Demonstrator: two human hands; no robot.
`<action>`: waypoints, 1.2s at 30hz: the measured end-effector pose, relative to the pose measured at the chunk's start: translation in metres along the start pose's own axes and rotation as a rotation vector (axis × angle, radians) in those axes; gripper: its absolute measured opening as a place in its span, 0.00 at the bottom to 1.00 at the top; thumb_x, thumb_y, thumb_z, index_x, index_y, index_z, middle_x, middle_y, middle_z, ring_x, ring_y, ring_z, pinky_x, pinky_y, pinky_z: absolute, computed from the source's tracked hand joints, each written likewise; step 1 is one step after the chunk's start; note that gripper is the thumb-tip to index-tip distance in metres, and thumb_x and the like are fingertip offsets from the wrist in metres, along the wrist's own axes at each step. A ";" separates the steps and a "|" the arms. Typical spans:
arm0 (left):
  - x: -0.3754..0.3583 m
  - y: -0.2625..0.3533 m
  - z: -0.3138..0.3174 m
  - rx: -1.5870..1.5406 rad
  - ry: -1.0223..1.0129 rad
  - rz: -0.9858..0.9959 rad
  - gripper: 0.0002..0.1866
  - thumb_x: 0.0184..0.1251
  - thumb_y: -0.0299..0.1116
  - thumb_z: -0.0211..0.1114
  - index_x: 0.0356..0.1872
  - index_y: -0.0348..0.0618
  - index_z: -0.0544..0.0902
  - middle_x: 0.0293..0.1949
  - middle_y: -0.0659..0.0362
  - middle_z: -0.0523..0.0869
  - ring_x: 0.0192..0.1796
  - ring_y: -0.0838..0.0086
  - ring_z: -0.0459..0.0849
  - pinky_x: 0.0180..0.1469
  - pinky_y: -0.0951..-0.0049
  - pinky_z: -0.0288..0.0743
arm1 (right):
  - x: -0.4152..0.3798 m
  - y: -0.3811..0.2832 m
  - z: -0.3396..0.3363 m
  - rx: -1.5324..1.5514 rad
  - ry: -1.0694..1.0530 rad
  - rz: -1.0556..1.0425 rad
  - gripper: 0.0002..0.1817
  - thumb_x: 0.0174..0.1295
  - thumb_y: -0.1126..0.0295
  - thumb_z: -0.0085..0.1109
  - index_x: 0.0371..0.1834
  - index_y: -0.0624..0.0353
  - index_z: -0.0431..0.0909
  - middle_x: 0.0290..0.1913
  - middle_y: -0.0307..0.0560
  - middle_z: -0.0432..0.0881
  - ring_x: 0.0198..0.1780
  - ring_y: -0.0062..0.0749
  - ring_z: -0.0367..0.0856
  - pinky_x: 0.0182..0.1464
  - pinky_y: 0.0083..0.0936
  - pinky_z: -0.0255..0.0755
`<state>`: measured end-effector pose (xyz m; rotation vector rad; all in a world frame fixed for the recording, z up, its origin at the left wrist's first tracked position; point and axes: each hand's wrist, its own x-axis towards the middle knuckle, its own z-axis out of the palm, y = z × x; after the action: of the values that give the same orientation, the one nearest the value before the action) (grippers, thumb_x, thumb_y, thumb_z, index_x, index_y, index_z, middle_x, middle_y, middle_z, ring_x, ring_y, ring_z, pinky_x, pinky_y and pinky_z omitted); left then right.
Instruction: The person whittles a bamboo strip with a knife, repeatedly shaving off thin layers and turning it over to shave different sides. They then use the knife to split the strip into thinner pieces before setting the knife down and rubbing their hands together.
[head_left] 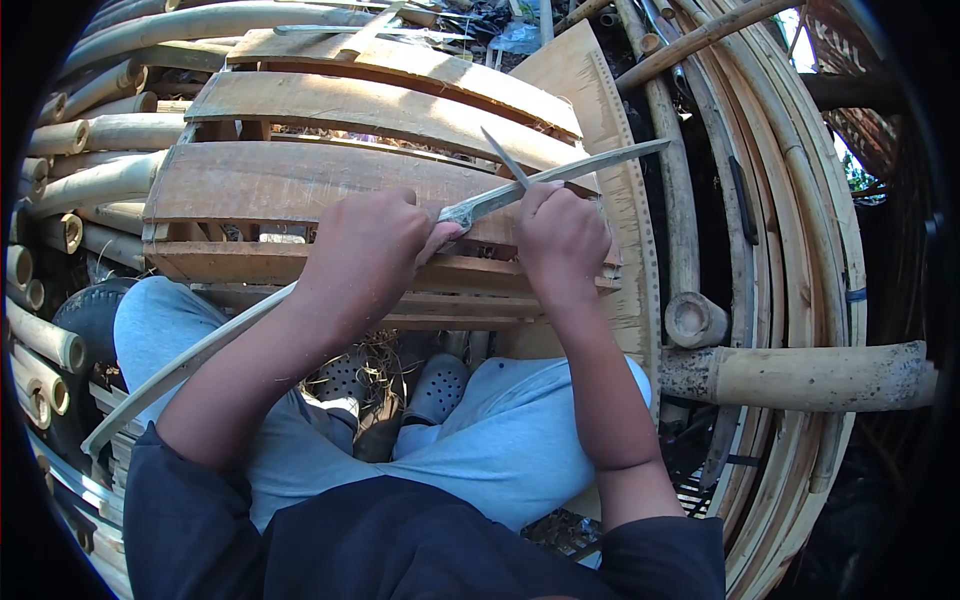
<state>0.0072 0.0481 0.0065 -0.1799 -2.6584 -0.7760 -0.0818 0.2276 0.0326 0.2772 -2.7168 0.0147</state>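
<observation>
A long split bamboo strip (590,167) runs slantwise from beside my left thigh, under my left forearm, up to the far right. My left hand (372,235) is closed around its middle, the thumb lying along it near a node. In my closed right hand (563,240) is a knife, its narrow blade (503,155) pointing up and to the left. The blade crosses the strip just right of the node; whether it cuts in cannot be seen. The knife's handle is hidden in my fist. Both hands are above the near edge of a slatted wooden bench (330,180).
Cut bamboo poles (110,185) are stacked at the left. Long split bamboo lengths (790,250) curve along the right, beside a thick bamboo post (820,375). A flat board (590,90) leans at the bench's right end. Other strips (370,32) rest across its far side.
</observation>
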 end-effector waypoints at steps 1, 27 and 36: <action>-0.001 -0.002 0.002 -0.005 0.004 0.006 0.19 0.73 0.49 0.64 0.31 0.43 0.88 0.24 0.52 0.79 0.27 0.54 0.82 0.31 0.54 0.73 | -0.011 -0.009 -0.001 0.020 -0.026 -0.065 0.28 0.70 0.61 0.44 0.16 0.64 0.83 0.19 0.67 0.81 0.23 0.63 0.84 0.31 0.53 0.81; 0.000 -0.002 -0.001 -0.010 -0.006 -0.018 0.21 0.72 0.51 0.65 0.31 0.42 0.88 0.23 0.49 0.81 0.27 0.52 0.83 0.32 0.53 0.73 | 0.017 0.018 0.000 -0.038 -0.040 0.061 0.28 0.71 0.60 0.44 0.19 0.65 0.85 0.23 0.68 0.83 0.29 0.64 0.87 0.38 0.53 0.82; 0.001 -0.002 -0.002 -0.014 0.000 -0.007 0.22 0.73 0.52 0.64 0.30 0.41 0.88 0.23 0.49 0.80 0.27 0.51 0.83 0.32 0.52 0.73 | 0.033 0.034 0.010 -0.003 -0.037 0.108 0.28 0.72 0.59 0.42 0.20 0.66 0.85 0.25 0.69 0.83 0.30 0.65 0.86 0.39 0.54 0.81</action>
<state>0.0061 0.0451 0.0073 -0.1739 -2.6553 -0.7972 -0.1221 0.2540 0.0374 0.1303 -2.7652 0.0366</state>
